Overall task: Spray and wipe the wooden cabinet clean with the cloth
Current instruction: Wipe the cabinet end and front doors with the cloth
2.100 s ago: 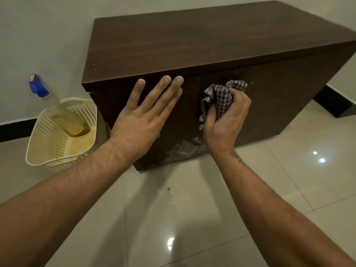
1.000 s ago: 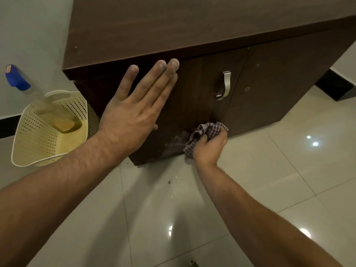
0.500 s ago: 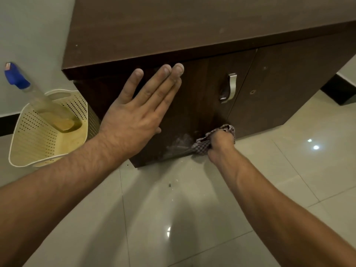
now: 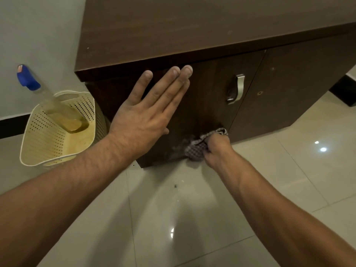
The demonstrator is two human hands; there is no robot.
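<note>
Two forearms, bare from wrist to the edge of view, one at eight o'clock and one at four. The left forearm (image 4: 67, 189) carries fine dark hair and raised veins running toward the wrist; the left hand (image 4: 142, 120) shows short, trimmed fingernails (image 4: 187, 69) and creased knuckles. The right forearm (image 4: 269, 199) looks smoother, its hair fainter, up to the right hand (image 4: 216, 149).

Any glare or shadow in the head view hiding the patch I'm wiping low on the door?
Head view: glare spots lie on the floor tiles, away from the cloth; the cabinet door is dim, yet whitish smears left of the cloth show.
</note>
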